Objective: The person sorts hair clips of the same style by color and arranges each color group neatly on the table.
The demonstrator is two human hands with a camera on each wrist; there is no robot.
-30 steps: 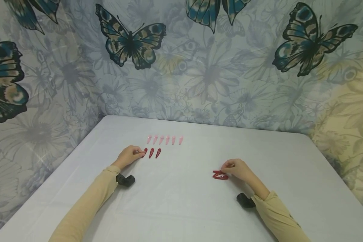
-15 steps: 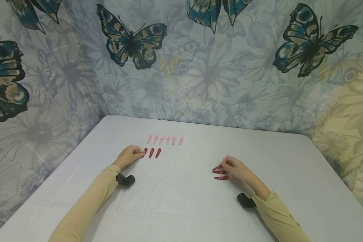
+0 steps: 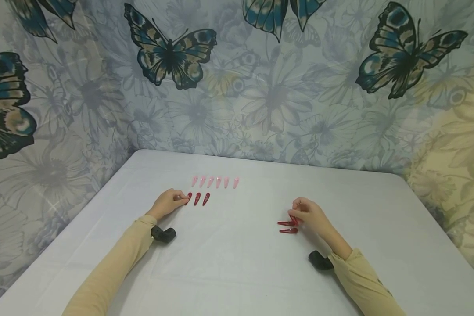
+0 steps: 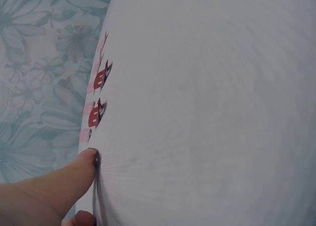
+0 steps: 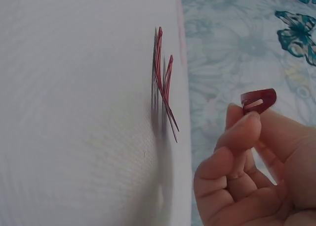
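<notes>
My left hand [image 3: 168,203] rests at the left end of a row of red snap hair clips [image 3: 197,199], thumb and finger pinching the leftmost clip [image 3: 189,197]. In the left wrist view the thumb [image 4: 64,186] lies against that clip's end. On the right side, my right hand [image 3: 311,215] pinches another red hair clip [image 5: 265,98] between thumb and forefinger, its rounded end sticking up past the fingertips. Just below that hand lie loose red clips [image 3: 288,231], their narrow ends pointing left; in the right wrist view these red clips [image 5: 165,82] overlap.
Behind the red row, several pink hair clips [image 3: 218,181] stand in a line on the white table [image 3: 237,254]. Black wrist cameras [image 3: 163,235] sit on both wrists. A butterfly-patterned wall covering [image 3: 272,101] rises along the table's far edge.
My right hand has separated the bunched red clips and drawn one up and away from the others, moving slightly farther back. My left hand stays at the leftmost clip.
</notes>
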